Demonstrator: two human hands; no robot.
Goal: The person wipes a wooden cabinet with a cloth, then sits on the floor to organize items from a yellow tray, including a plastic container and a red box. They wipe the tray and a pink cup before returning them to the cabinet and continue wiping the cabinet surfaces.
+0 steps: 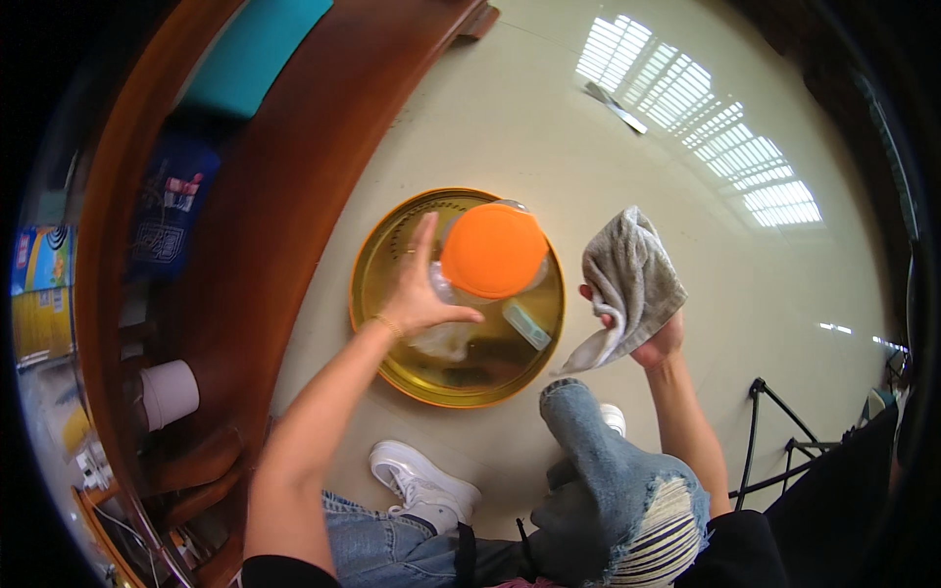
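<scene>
A round gold-coloured metal tray (470, 382) with an orange rim lies on the tiled floor. A clear container with an orange lid (494, 251) stands in it. At the container's left side is my left hand (426, 294), thumb and fingers spread; whether it touches the container I cannot tell. Clear crumpled plastic (445, 342) and a small pale green object (526, 325) lie in the tray. My right hand (658, 338) holds a grey cloth (634, 279) to the right of the tray, partly hidden under its folds.
Dark wooden furniture (294, 140) runs along the left, with a white cup-shaped container (170, 395) and packages. A flat shiny object (616, 108) lies on the floor beyond the tray. Black folding legs (755, 434) stand at the lower right. A white shoe (426, 481) is near the tray.
</scene>
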